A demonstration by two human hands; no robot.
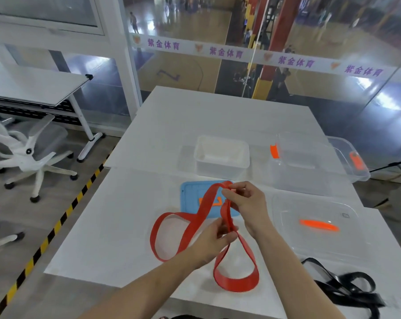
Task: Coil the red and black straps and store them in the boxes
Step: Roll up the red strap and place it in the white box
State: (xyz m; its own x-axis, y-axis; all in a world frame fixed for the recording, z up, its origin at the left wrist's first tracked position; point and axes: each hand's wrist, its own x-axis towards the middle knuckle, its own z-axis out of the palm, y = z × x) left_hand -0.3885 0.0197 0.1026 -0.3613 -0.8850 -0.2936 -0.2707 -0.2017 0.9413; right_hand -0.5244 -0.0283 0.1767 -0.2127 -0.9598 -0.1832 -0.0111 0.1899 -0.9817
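A long red strap (169, 238) loops over the white table (102, 238) in front of me. My left hand (214, 239) pinches it low at the crossing of its loops. My right hand (245, 203) pinches a folded end higher up, above a blue lid (190, 196). A black strap (347, 288) lies tangled at the table's near right edge. A white box (221, 155) stands open behind the blue lid. A larger clear box (310, 162) with orange latches stands to its right.
A clear lid (314, 224) with an orange handle lies flat at the right. White office chairs (31, 153) and a folding table stand on the left, beside yellow-black floor tape (56, 224). A glass wall rises behind the table.
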